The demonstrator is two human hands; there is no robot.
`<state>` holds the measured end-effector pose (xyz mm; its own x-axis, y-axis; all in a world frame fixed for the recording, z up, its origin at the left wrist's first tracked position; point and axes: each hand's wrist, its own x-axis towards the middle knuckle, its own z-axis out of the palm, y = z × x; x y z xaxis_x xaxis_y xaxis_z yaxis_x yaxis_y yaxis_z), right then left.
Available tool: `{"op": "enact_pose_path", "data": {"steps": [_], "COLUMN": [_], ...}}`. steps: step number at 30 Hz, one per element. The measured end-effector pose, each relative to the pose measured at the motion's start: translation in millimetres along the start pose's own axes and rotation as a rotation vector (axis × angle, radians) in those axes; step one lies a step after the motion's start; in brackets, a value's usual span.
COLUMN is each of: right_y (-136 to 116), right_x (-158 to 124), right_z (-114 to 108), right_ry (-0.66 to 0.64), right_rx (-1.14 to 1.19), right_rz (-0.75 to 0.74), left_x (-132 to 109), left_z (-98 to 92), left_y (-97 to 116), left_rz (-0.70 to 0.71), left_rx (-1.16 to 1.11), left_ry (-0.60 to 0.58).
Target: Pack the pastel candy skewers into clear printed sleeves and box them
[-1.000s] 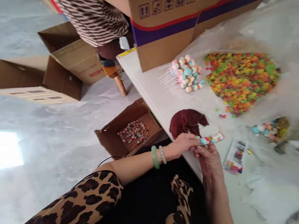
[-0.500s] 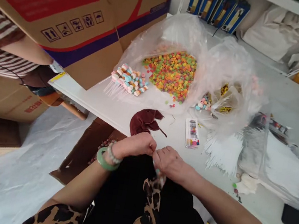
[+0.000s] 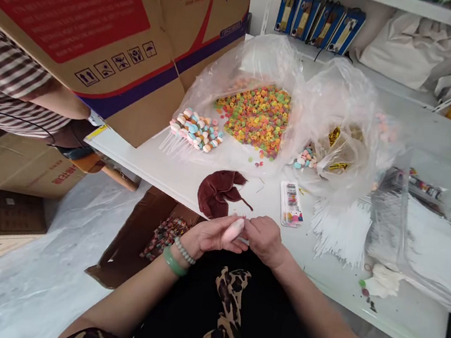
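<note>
My left hand (image 3: 215,233), with a jade bangle and a beaded bracelet at the wrist, is turned partly palm up, its thumb bent in over the fingers. A pale pinkish shape shows at the thumb; whether it is the thumb itself or a small held thing I cannot tell. My right hand (image 3: 263,238) is closed, thumb and finger pinched against the left fingertips. What they pinch is too small or hidden to name. Just beyond the hands, a dark red cloth pouch (image 3: 217,193) lies on the white table (image 3: 264,207). A small printed packet (image 3: 291,204) lies to its right.
Marshmallow sticks (image 3: 198,130) lie beside a clear bag of colourful ring candies (image 3: 260,117). Another plastic bag (image 3: 342,90) holds gold ties. White sticks (image 3: 343,229) are at right. A big carton (image 3: 116,18) stands left; an open box (image 3: 126,245) with wrapped pieces sits below the edge.
My left hand has turned from a knuckles-up fist to partly palm up. A small colourful piece that hung below my right hand is no longer in sight. The view has shifted slightly.
</note>
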<state>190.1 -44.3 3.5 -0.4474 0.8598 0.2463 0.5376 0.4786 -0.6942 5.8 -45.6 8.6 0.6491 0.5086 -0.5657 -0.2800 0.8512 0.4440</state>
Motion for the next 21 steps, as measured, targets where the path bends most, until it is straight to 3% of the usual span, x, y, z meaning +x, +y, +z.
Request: {"op": "enact_pose_path", "data": {"steps": [3, 5, 7, 10, 13, 16, 19, 21], "right_y": [5, 6, 4, 0, 3, 8, 2, -9], "right_x": [-6, -7, -6, -2, 1, 3, 5, 6], "right_z": [-7, -6, -2, 5, 9, 14, 30, 45], "right_ry": [-0.060, -0.049, -0.021, -0.004, -0.314, -0.677, -0.803, -0.830], "right_rx": [-0.321, -0.369, -0.256, 0.268, 1.039, 1.414, 1.218, 0.800], "right_rz": [-0.316, -0.335, -0.180, 0.317, 0.698, 0.825, 0.829, 0.683], "left_x": [-3, -3, -2, -9, -29, -53, -70, -79], "left_z": [1.6, 5.3, 7.5, 6.4, 4.9, 4.7, -1.2, -12.3], "left_y": [-5, -9, -9, -1, 16, 28, 26, 19], "left_rz": [0.040, 0.020, 0.022, 0.214, 0.464, 0.465, 0.379, 0.246], "left_rx": [-0.012, 0.030, 0.136, 0.532, 1.170, 1.615, 1.769, 1.800], "left_ry": [-0.002, -0.055, -0.055, 0.103, 0.234, 0.201, 0.218, 0.251]}}
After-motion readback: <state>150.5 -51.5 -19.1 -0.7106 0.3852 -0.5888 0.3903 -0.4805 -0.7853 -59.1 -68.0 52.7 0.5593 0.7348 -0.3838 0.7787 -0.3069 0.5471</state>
